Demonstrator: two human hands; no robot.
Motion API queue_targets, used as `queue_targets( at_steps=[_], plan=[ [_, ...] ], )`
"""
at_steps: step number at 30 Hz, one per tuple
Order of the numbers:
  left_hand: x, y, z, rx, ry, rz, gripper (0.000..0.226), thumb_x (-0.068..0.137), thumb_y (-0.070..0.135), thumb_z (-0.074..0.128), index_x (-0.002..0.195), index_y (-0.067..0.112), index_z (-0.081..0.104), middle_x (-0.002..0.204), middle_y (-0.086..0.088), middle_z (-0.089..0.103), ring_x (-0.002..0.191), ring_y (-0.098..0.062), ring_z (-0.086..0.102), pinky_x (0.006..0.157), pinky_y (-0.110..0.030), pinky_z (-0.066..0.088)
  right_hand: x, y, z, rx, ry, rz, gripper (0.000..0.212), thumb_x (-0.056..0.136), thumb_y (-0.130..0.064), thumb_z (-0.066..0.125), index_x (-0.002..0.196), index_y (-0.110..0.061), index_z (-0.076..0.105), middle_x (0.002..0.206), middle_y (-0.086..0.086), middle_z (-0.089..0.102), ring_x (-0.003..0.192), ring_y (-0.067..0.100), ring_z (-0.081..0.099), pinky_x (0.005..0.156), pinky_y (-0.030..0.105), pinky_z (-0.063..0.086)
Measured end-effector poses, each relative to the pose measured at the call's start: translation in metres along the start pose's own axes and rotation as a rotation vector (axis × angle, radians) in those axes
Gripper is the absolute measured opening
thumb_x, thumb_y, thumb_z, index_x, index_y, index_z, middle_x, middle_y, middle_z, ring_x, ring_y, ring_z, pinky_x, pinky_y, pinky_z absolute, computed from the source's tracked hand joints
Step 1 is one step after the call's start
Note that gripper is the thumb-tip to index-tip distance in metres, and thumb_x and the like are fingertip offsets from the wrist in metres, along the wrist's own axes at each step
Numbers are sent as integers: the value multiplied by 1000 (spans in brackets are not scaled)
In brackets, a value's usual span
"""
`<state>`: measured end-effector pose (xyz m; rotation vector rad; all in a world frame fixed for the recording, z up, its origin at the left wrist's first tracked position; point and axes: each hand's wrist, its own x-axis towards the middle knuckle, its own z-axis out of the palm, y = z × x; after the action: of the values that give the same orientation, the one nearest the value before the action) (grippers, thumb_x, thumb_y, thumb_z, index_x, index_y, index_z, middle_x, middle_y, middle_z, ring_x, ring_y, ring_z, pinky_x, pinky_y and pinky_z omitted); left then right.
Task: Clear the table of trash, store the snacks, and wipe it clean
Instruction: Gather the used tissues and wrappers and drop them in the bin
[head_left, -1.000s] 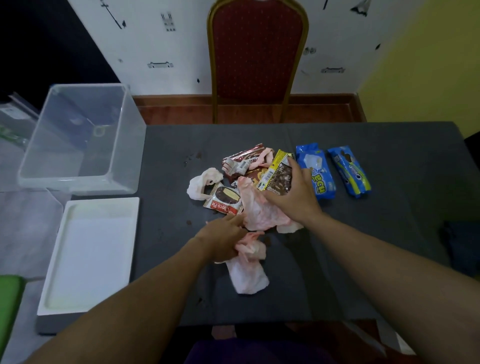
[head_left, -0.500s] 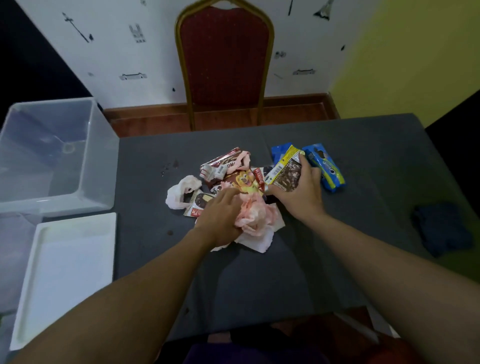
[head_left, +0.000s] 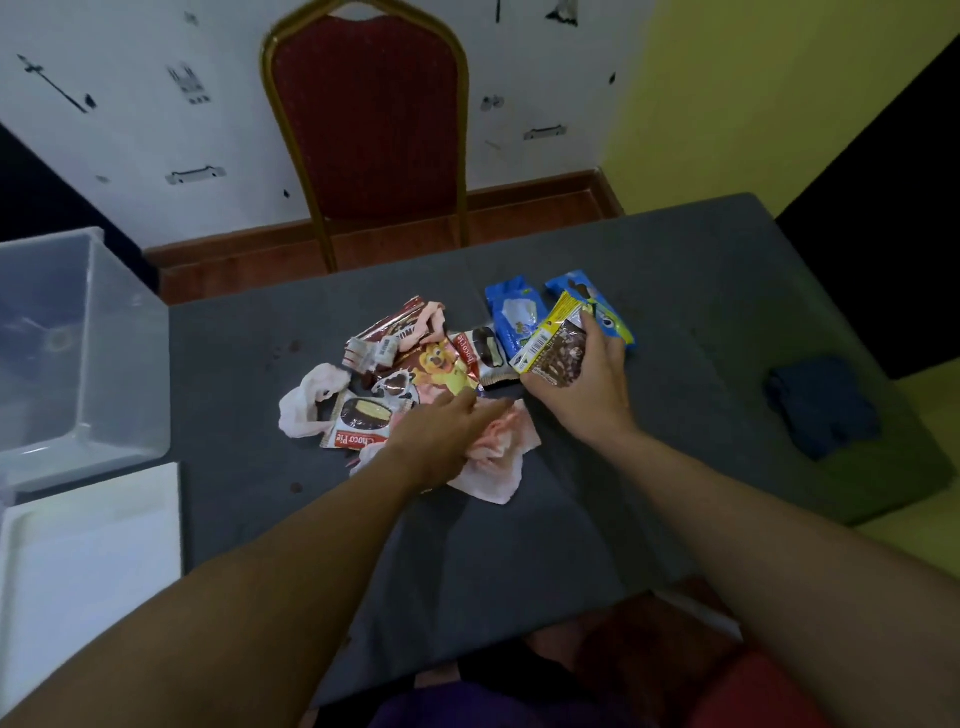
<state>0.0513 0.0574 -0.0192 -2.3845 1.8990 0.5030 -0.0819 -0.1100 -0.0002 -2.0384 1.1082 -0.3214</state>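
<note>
A heap of wrappers and tissues lies mid-table. My right hand (head_left: 584, 387) grips a yellow-edged chocolate snack pack (head_left: 556, 345), lifted slightly over two blue cookie packs (head_left: 514, 317). My left hand (head_left: 441, 434) rests with fingers stretched on crumpled pink-white tissues (head_left: 498, 457). Beside it lie a Choco Pie wrapper (head_left: 358, 421), a yellow cartoon wrapper (head_left: 441, 366), a red-brown wrapper (head_left: 389, 335) and a white crumpled tissue (head_left: 306, 402).
The grey table (head_left: 675, 291) carries a dark blue cloth (head_left: 821, 405) at the right. A clear plastic bin (head_left: 78, 353) and a white tray (head_left: 88, 561) stand to the left. A red chair (head_left: 369, 119) faces the far edge. Small dark stains (head_left: 291, 348) mark the cloth.
My right hand has lifted the chocolate snack pack off the pile. My left hand has gathered the pink tissues toward the heap. The view has shifted left.
</note>
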Motion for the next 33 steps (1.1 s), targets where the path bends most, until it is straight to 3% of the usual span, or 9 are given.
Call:
queue_targets(
  at_steps=[3, 7, 12, 18, 22, 25, 29, 33],
  plan=[
    [7, 7, 2, 37, -92, 37, 88, 89, 35, 65, 151, 47, 3, 148, -11, 33, 126, -33, 46, 80, -44, 54, -2, 1, -4, 6, 8, 4, 112, 71, -46, 85, 157, -31, 14, 133, -1, 28, 111, 8, 36, 96, 24, 34],
    [7, 9, 2, 107, -190, 38, 62, 89, 30, 66, 145, 32, 40, 147, -10, 33, 131, -31, 40, 90, -48, 53, -4, 2, -5, 10, 12, 4, 112, 71, -45, 86, 157, -30, 15, 130, -4, 26, 111, 7, 34, 96, 22, 32],
    [-7, -5, -1, -22, -92, -42, 46, 85, 29, 69, 129, 25, 56, 132, -6, 46, 112, -24, 53, 80, -38, 54, -4, -1, -5, -15, -50, -1, 113, 71, -42, 87, 156, -31, 13, 128, -4, 25, 111, 8, 35, 93, 23, 34],
    [-28, -31, -20, -217, 57, -267, 49, 84, 43, 68, 128, 24, 53, 139, -6, 38, 101, -22, 58, 79, -36, 55, 1, -22, 11, -42, -123, -42, 112, 71, -42, 86, 155, -32, 13, 121, -4, 24, 109, 12, 38, 96, 27, 34],
    [-44, -54, -27, -238, 113, -410, 49, 88, 47, 62, 130, 25, 50, 138, -5, 48, 107, -23, 60, 78, -34, 53, 7, -39, 31, -81, -196, -84, 115, 69, -51, 84, 156, -32, 11, 128, -1, 26, 122, 18, 39, 102, 33, 36],
    [-58, -74, -26, -181, 143, -527, 46, 86, 45, 60, 126, 22, 54, 126, -5, 58, 106, -24, 59, 72, -33, 49, 9, -51, 45, -103, -240, -102, 115, 70, -53, 83, 157, -32, 10, 138, 1, 26, 131, 22, 36, 107, 39, 36],
    [-75, -102, -11, -141, 110, -670, 52, 83, 44, 62, 128, 21, 49, 127, -10, 57, 115, -32, 49, 91, -43, 45, 10, -59, 62, -128, -278, -121, 113, 70, -55, 83, 155, -31, 12, 136, 1, 27, 130, 21, 37, 106, 37, 36],
    [-82, -117, 8, -227, 112, -740, 72, 81, 45, 68, 142, 22, 37, 140, -18, 32, 132, -38, 27, 103, -50, 38, 14, -58, 75, -173, -312, -139, 107, 66, -47, 87, 150, -33, 21, 134, 1, 27, 128, 21, 38, 106, 38, 38]
  ],
)
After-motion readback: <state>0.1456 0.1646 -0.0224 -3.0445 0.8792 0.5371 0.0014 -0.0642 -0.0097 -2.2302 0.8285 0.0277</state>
